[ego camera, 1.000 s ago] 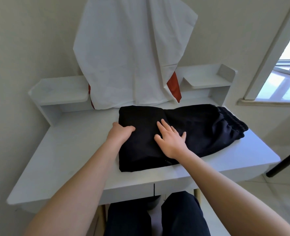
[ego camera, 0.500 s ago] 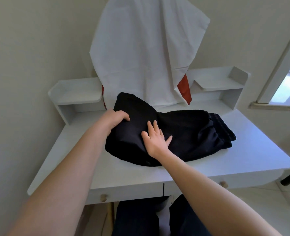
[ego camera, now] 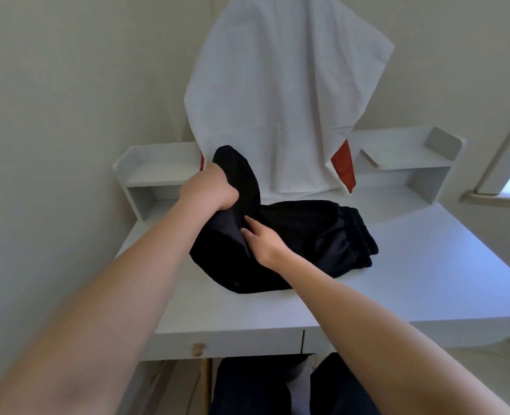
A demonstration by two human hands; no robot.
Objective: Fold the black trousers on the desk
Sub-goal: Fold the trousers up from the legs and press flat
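The black trousers (ego camera: 304, 232) lie partly folded in the middle of the white desk (ego camera: 412, 283), their gathered waistband at the right end. My left hand (ego camera: 209, 190) grips the left end of the trousers and holds it lifted above the desk, so the cloth stands up in a curved flap. My right hand (ego camera: 262, 241) lies with its fingers flat on the trousers just below the lifted part, pressing the cloth at the fold line.
A white cloth (ego camera: 280, 94) with a red piece (ego camera: 343, 166) under it hangs against the wall behind the desk. Low white shelves (ego camera: 158, 169) stand at the desk's back corners. A drawer knob (ego camera: 197, 349) shows in front. A window frame is at the right.
My left hand has raised the left end of the trousers higher and carried it rightward over the rest. My right hand slid in under the flap. The camera moved closer.
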